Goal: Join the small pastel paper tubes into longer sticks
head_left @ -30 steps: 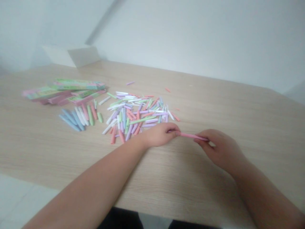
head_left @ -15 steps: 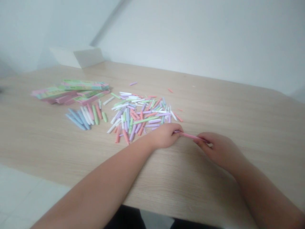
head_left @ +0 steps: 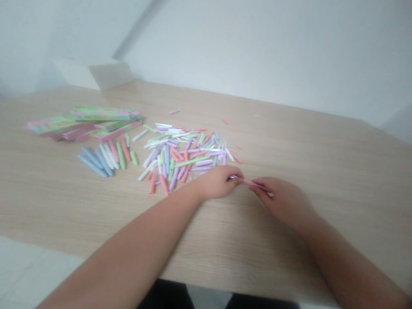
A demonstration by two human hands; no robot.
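Observation:
Between my two hands runs a slim pink pen [head_left: 247, 182], held level just over the table. The fingers of my left hand [head_left: 221, 183] are closed round one end, where a thin whitish or purple tip shows inside the fist. My right hand [head_left: 281, 197] pinches the other end between thumb and fingers. Directly beyond my left hand lies a loose pile of pastel pen parts [head_left: 189, 158] in purple, white, green, coral and blue. Blur hides finer detail on the held pen.
Left of the pile, blue pieces [head_left: 95, 162] and white, pink and green ones [head_left: 121, 155] lie in a rough row. Behind them are stacked pink and green printed cartons [head_left: 69, 124]. A white box [head_left: 111, 75] stands by the wall. Small stray pieces [head_left: 225, 121] lie farther back.
My right hand has come nearer my left, so less of the pink pen shows between them. The whole view has shifted slightly.

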